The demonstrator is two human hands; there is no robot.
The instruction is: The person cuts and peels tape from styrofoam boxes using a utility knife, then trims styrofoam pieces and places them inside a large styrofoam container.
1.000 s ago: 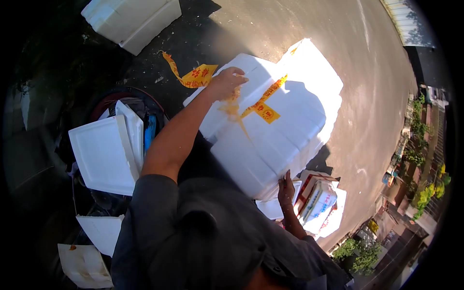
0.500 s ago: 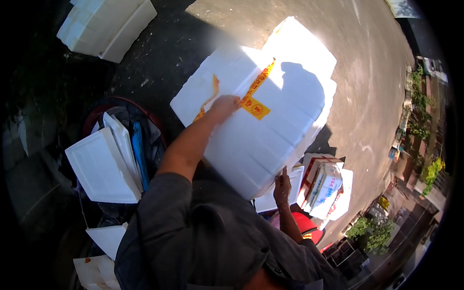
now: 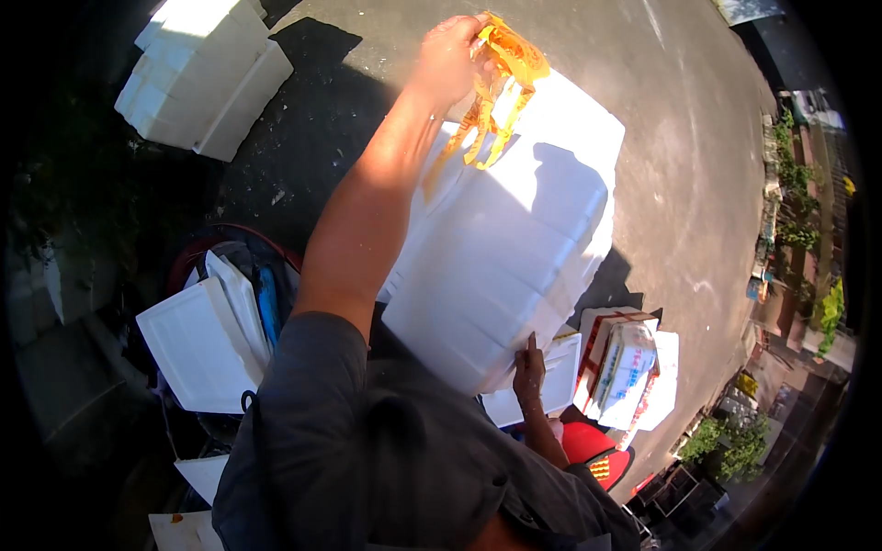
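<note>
My left hand holds the yellow tape that was stuck on the white foam box, so that spot looks bare. The box is between my hands, touching my right hand, whose grip I can't tell

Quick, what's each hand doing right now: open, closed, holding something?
Left hand: closed, holding crumpled yellow tape.
Right hand: against the white box; whether it is gripping cannot be told.

2 hands, 1 yel. tape wad, 3+ wht. boxes, 4+ wht. panels
</note>
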